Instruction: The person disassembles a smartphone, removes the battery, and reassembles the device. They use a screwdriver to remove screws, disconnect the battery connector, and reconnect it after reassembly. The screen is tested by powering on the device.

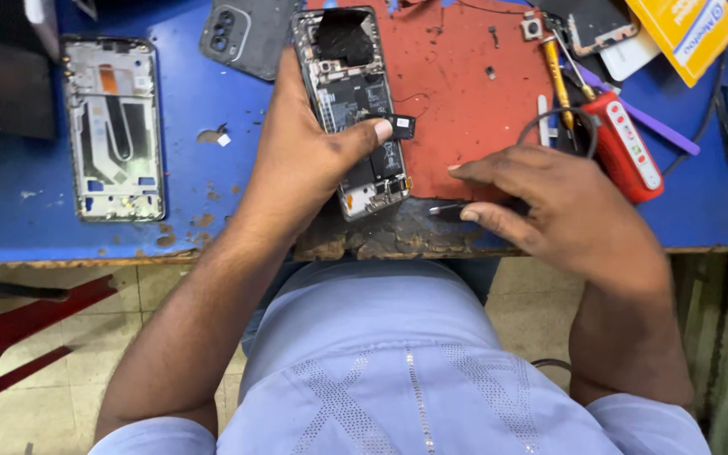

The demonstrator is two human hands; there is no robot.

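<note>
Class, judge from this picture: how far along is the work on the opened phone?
Done: the back cover is off and lies on the blue bench, baring the opened phone. In hand: the left hand steadies the phone, thumb by a small black part; the right hand picks a thin tool from the red mat. Left: the phone remains uncovered.

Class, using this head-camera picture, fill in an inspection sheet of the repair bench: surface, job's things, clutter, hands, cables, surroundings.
Surface: blue bench with a worn red mat, its front edge charred.
Job's things: opened phone, back off, circuit boards exposed; thin tool.
Clutter: bare phone frame, grey back cover, red device, yellow-handled screwdriver, yellow packet.
Hands: left hand grips the phone; right hand pinches the tool.
Cables: black lead looped near the red device.
Surroundings: tiled floor, red stool frame.
</note>
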